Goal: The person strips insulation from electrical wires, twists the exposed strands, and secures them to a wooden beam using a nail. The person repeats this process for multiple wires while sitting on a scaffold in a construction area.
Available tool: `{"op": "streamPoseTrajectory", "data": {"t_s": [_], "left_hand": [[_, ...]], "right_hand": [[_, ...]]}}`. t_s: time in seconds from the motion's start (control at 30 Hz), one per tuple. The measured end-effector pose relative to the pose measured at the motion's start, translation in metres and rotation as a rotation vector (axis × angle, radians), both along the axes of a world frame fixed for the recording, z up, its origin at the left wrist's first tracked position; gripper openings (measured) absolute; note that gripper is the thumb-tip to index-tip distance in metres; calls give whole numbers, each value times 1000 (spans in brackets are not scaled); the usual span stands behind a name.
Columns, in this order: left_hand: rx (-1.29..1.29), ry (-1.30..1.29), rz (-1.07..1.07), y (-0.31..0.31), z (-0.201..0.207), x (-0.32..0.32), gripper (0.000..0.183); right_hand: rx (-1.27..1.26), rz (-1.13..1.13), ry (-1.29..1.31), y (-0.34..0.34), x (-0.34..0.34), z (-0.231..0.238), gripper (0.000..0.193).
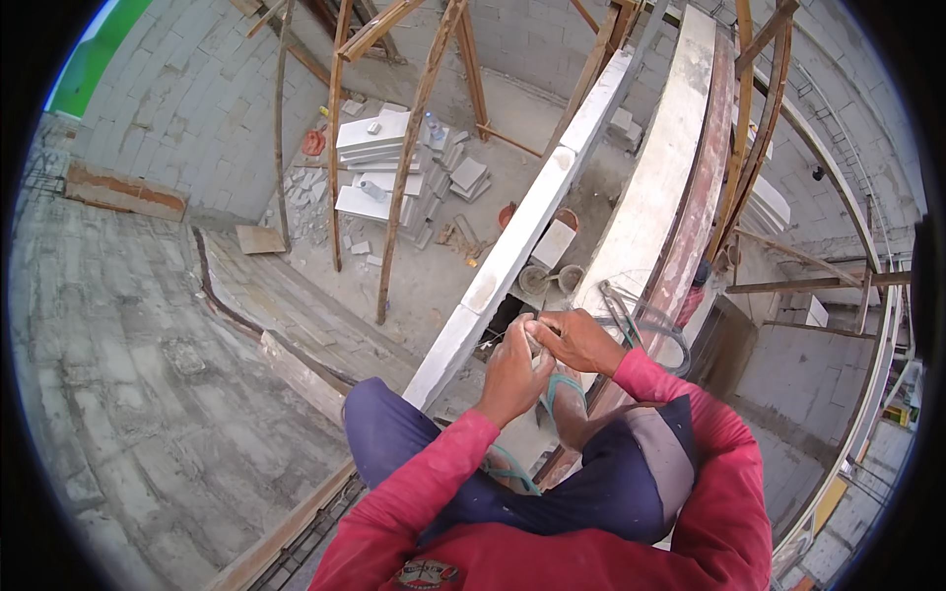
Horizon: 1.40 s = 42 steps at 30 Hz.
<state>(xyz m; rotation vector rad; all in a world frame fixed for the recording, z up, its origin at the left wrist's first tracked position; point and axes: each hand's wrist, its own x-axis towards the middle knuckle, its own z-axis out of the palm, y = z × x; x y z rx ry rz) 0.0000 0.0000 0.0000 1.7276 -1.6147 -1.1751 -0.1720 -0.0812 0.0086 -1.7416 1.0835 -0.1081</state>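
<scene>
My left hand [511,372] and my right hand [581,341] meet in front of my knees, with fingertips and thumbs pinched together. Whatever sits between them is too small and covered to name. Just left of the hands, a narrow row of white blocks [527,219] runs away from me at a slant. To their right, on a pale plank [662,158], rests a thin metal-framed tool [619,313] beside a clear loop whose kind I cannot make out. Below the hands are my feet in teal sandals [512,467].
I am perched high above a lower floor. Wooden props [419,128] stand to the left, near a stack of white blocks [379,133] and rubble. Mortar pails [535,281] sit below. A rough grey slab [148,394] spreads at left; a reddish beam [680,231] flanks the plank.
</scene>
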Motion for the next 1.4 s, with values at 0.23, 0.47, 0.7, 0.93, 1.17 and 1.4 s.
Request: {"op": "streamPoseTrajectory", "data": {"t_s": [0.23, 0.47, 0.7, 0.93, 1.17, 1.4], "left_hand": [[184, 133, -72, -14, 16, 13, 69], [85, 102, -158, -26, 25, 5, 64], [24, -5, -162, -24, 17, -3, 72], [-15, 188, -279, -36, -21, 5, 73], [646, 938, -167, -39, -8, 18, 56], [657, 1032, -54, -31, -5, 14, 40]], "right_hand": [[-44, 66, -142, 2, -8, 9, 43], [-67, 12, -181, 5, -18, 3, 45], [-103, -163, -232, 14, -18, -10, 46], [-176, -197, -280, 19, -25, -24, 43], [-176, -121, -359, 16, -28, -21, 41], [-117, -92, -352, 16, -30, -7, 31]]}}
